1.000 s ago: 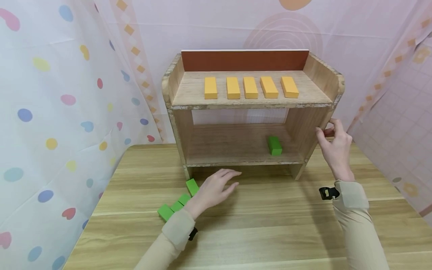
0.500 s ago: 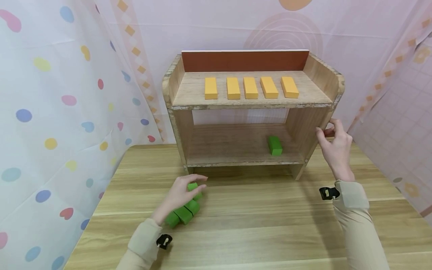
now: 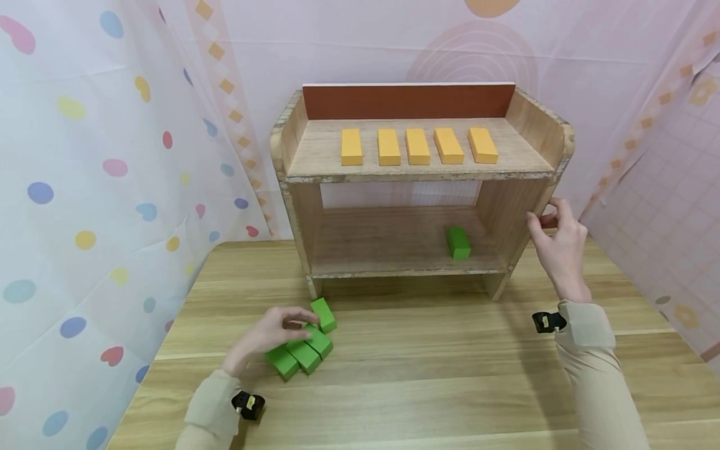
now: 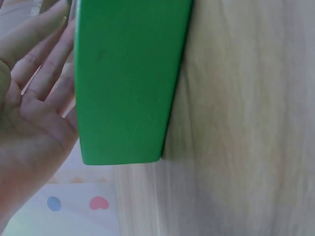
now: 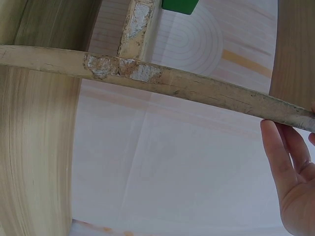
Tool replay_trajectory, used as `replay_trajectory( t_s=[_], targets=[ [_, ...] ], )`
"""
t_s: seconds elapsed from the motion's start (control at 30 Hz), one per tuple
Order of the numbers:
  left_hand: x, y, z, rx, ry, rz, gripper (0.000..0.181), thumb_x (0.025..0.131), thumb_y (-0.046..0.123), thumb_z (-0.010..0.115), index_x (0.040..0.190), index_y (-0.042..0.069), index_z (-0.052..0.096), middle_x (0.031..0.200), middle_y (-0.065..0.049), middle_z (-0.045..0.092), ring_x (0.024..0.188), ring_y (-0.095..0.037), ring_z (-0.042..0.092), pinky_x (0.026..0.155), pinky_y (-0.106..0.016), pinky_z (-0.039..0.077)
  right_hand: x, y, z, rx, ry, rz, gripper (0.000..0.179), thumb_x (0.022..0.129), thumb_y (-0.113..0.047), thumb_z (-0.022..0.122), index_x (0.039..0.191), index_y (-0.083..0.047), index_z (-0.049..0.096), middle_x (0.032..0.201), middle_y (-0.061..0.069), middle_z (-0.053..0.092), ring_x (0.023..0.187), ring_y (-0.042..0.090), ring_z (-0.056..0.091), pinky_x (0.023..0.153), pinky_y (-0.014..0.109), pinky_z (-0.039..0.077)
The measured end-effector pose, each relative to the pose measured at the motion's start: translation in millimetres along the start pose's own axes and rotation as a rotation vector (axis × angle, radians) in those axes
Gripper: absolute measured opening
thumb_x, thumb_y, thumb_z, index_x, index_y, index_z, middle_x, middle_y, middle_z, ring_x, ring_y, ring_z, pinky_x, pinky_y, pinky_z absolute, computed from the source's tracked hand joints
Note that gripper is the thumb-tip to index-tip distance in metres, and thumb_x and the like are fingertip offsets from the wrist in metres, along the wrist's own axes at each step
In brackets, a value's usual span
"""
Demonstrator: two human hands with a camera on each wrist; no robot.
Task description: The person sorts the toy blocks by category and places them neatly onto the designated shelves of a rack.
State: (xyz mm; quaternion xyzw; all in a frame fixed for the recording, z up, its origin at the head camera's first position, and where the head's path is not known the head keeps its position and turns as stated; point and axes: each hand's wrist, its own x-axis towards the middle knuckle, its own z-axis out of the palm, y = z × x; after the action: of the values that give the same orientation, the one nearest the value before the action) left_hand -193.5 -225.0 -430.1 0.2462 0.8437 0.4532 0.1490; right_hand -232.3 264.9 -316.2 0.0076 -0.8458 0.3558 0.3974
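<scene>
My left hand (image 3: 269, 330) hovers with loosely bent fingers over several green wooden blocks (image 3: 304, 358) on the table, thumb and fingertips right above them. In the left wrist view a green block (image 4: 128, 88) fills the middle, with the fingers (image 4: 51, 73) spread beside and behind it. My right hand (image 3: 564, 250) grips the right side panel of a small wooden shelf (image 3: 405, 273), its fingertips at the panel's edge. One green block (image 3: 458, 244) lies on the lower board, towards the right.
A row of several yellow blocks (image 3: 417, 147) lies on the shelf's top board, before a reddish-brown back strip (image 3: 407, 102). The wood-grain table (image 3: 427, 375) meets patterned cloth (image 3: 112, 187) at the left, and more cloth hangs behind and at the right.
My left hand has moved left and down from in front of the shelf to the green blocks, which now show more plainly. The right hand stays on the panel.
</scene>
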Motion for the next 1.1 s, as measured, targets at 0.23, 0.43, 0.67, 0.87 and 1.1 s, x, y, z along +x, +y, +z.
replay_trajectory(
  t_s=[0.23, 0.43, 0.67, 0.87, 1.1],
  targets=[
    [2.3, -2.0, -0.4, 0.044, -0.012, -0.077, 0.031, 0.084, 0.006, 0.067, 0.114, -0.001, 0.064, 0.118, -0.024, 0.063, 0.107, -0.036, 0.063, 0.088, -0.031, 0.055, -0.2, 0.8, 0.1, -0.003, 0.005, -0.008, 0.03, 0.091, -0.019, 0.06, 0.113, -0.001, 0.057, 0.075, 0.022, 0.063, 0.059, -0.023, 0.037, 0.054, -0.002, 0.032],
    [7.8, 1.2, 7.2, 0.109, 0.004, -0.09, 0.03, 0.083, 0.017, 0.072, 0.11, 0.004, 0.067, 0.11, -0.017, 0.067, 0.099, -0.027, 0.066, 0.079, -0.027, 0.057, 0.6, 1.7, 0.2, -0.003, 0.014, -0.01, 0.029, 0.09, -0.018, 0.06, 0.113, 0.0, 0.057, 0.075, 0.022, 0.063, 0.06, -0.023, 0.037, 0.056, -0.002, 0.031],
    [15.4, 10.5, 15.5, 0.189, -0.035, -0.043, 0.034, 0.082, 0.023, 0.074, 0.11, 0.004, 0.068, 0.109, -0.015, 0.069, 0.096, -0.027, 0.067, 0.077, -0.029, 0.056, 1.7, 2.0, 0.8, -0.003, 0.014, -0.021, 0.028, 0.09, -0.018, 0.06, 0.112, 0.0, 0.057, 0.074, 0.022, 0.063, 0.06, -0.022, 0.037, 0.053, 0.0, 0.031],
    [18.4, 16.7, 15.8, 0.204, -0.128, -0.039, 0.04, 0.079, 0.015, 0.075, 0.117, 0.007, 0.066, 0.116, -0.015, 0.065, 0.106, -0.034, 0.063, 0.085, -0.04, 0.055, 1.6, 1.7, 0.6, -0.004, 0.008, -0.019, 0.029, 0.09, -0.018, 0.06, 0.113, 0.0, 0.057, 0.074, 0.022, 0.063, 0.06, -0.022, 0.037, 0.053, -0.001, 0.031],
    [22.5, 17.1, 18.3, 0.253, -0.129, 0.003, 0.035, 0.08, 0.012, 0.074, 0.115, 0.01, 0.067, 0.116, -0.01, 0.066, 0.108, -0.029, 0.061, 0.092, -0.043, 0.052, 1.3, 0.5, 0.1, -0.003, 0.008, -0.01, 0.029, 0.091, -0.018, 0.059, 0.113, 0.0, 0.057, 0.074, 0.023, 0.063, 0.06, -0.021, 0.037, 0.053, 0.001, 0.031]
  ],
)
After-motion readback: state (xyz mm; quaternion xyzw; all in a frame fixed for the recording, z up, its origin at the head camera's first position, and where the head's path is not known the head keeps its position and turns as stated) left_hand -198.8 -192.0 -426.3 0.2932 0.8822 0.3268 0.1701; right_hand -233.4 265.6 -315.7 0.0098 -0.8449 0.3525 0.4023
